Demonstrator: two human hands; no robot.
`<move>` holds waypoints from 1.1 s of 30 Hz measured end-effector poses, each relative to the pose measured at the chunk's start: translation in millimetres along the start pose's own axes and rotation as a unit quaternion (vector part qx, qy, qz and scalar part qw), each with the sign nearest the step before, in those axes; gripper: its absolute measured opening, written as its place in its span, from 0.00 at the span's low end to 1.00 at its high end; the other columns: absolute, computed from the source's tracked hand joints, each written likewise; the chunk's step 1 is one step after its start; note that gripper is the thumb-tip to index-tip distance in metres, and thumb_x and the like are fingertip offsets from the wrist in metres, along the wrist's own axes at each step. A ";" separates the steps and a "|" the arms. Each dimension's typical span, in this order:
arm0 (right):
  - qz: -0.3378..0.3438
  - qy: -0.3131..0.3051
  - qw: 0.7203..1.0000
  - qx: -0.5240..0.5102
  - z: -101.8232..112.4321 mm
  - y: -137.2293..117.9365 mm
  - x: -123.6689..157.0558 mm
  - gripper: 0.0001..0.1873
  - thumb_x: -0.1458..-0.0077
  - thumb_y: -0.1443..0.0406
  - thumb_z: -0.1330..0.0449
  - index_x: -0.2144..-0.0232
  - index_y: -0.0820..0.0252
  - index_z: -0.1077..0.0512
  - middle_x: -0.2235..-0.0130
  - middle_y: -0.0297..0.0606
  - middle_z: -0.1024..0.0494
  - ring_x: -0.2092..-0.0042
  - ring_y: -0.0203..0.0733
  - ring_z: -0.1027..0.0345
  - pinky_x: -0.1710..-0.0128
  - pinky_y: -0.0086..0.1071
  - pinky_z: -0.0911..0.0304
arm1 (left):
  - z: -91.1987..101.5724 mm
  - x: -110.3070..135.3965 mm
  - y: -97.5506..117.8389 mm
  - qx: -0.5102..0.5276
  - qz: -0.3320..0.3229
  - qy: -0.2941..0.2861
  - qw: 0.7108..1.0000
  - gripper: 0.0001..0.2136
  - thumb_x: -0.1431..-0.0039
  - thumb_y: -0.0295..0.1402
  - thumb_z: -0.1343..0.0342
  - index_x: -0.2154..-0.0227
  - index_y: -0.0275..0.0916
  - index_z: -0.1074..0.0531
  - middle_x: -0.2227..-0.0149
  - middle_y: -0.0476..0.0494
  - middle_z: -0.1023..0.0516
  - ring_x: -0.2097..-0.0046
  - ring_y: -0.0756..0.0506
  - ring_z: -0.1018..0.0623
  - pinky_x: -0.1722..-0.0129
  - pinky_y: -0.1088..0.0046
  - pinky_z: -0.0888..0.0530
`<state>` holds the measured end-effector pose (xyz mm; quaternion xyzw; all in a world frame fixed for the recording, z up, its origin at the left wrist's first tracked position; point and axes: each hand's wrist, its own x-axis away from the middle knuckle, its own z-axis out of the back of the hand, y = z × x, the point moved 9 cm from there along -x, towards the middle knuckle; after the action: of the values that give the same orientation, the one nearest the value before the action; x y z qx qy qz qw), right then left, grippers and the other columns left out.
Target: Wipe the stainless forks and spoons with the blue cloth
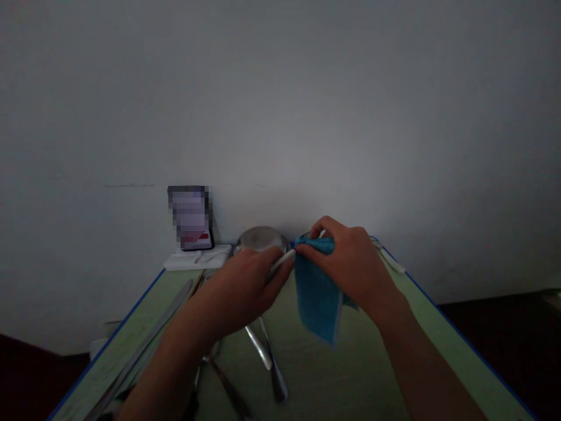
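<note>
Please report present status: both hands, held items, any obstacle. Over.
Left hand: gripping pale slim item. Right hand: pinching blue cloth by item's tip. Metal utensils on table below; none seen blocking hands.

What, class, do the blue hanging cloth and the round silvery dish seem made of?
Blue hanging cloth: probably soft textile, matt finish; it hangs limply. Round silvery dish: probably metal, satin finish; soft grey sheen suggests it, but dim light leaves doubt.

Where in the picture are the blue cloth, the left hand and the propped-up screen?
Blue cloth (317,299): head view, middle of its hanging part.
Left hand (251,280): head view, back of the hand.
Propped-up screen (191,214): head view, its pixelated display.
</note>
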<state>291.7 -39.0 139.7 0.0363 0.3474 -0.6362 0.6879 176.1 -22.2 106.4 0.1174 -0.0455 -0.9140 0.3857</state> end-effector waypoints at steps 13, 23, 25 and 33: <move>-0.035 0.063 0.995 -0.065 16.7 23.9 -4.4 0.18 0.55 0.55 0.39 0.61 0.54 0.29 0.70 0.35 0.23 0.68 0.41 0.30 0.69 0.32 0.40 | 16.2 7.9 -4.4 0.038 0.010 0.030 0.999 0.16 0.38 0.41 0.60 0.72 0.38 0.32 0.78 0.50 0.32 0.76 0.51 0.32 0.76 0.75 0.42; 0.020 -0.086 0.993 -0.083 -12.0 9.0 -2.7 0.12 0.50 0.55 0.43 0.69 0.55 0.24 0.67 0.35 0.22 0.64 0.41 0.30 0.65 0.32 0.40 | 6.0 5.5 -0.3 0.018 -0.006 -0.007 1.000 0.19 0.38 0.43 0.62 0.70 0.38 0.29 0.77 0.48 0.30 0.75 0.50 0.31 0.75 0.75 0.40; 0.009 -0.080 0.994 -0.074 -10.3 15.3 -4.6 0.13 0.50 0.54 0.43 0.69 0.55 0.24 0.67 0.36 0.22 0.64 0.41 0.30 0.65 0.33 0.40 | 6.1 5.5 -1.5 0.015 -0.005 -0.001 1.000 0.19 0.38 0.43 0.62 0.70 0.38 0.30 0.77 0.48 0.30 0.75 0.50 0.31 0.75 0.75 0.41; -0.018 -0.061 0.994 -0.092 -0.7 32.3 -7.5 0.17 0.53 0.50 0.43 0.71 0.55 0.25 0.69 0.33 0.23 0.67 0.38 0.31 0.68 0.31 0.41 | 12.7 11.3 -12.1 0.093 0.006 0.009 0.996 0.18 0.39 0.43 0.59 0.71 0.38 0.29 0.81 0.53 0.33 0.79 0.53 0.33 0.78 0.77 0.43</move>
<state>320.9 -26.3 130.4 -0.0718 0.3625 -0.6148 0.6968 156.9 -22.0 114.5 0.1603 -0.1276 -0.9025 0.3789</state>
